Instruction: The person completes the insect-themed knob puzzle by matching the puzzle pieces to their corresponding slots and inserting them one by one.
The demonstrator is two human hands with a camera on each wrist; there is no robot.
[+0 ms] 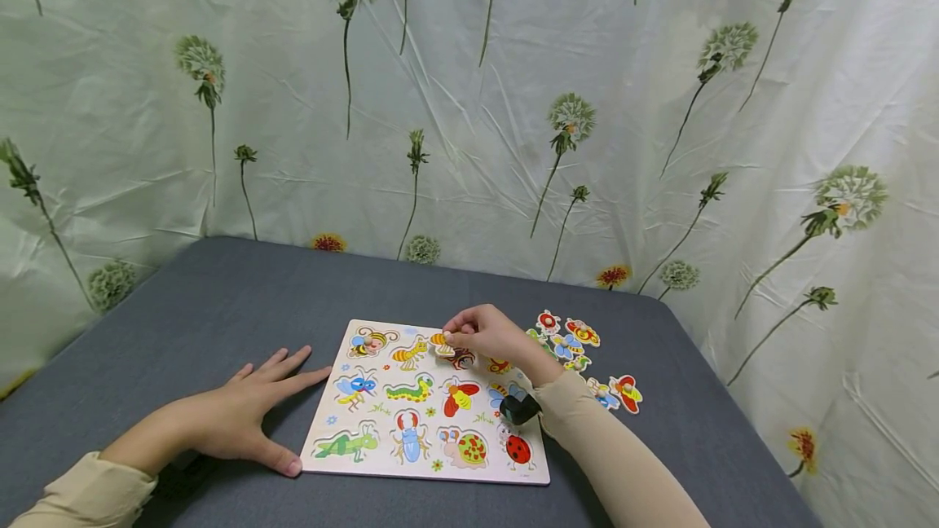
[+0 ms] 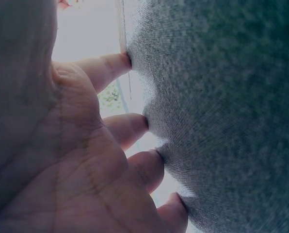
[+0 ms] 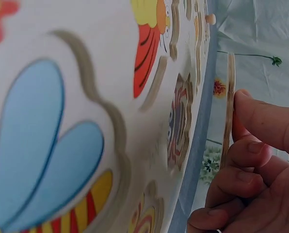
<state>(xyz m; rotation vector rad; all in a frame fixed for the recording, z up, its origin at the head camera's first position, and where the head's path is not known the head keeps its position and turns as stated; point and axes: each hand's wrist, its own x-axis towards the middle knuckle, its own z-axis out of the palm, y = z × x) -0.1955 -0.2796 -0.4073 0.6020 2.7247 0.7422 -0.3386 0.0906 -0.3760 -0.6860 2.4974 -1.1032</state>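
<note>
A pale wooden insect puzzle board (image 1: 328,424) lies on the table with rows of shaped recesses. My right hand (image 1: 493,337) pinches a thin puzzle piece (image 1: 442,346) with yellow-orange stripes, held above the board's far row. Seen edge-on in the right wrist view, the piece (image 3: 229,111) stands apart from the board, between thumb and fingers. A spider picture (image 3: 177,121) shows in a recess nearby. My left hand (image 1: 238,412) spreads over the cloth, its thumb at the board's near left corner and its index finger by the left edge. A bee piece (image 1: 369,342) sits at the far left.
Right of the board lie several loose puzzle pieces, among them a blue-winged one (image 1: 568,346) and a red-winged one (image 1: 625,393). Dark grey cloth covers the table (image 1: 257,292). A dandelion-print curtain (image 1: 469,104) hangs behind its far edge.
</note>
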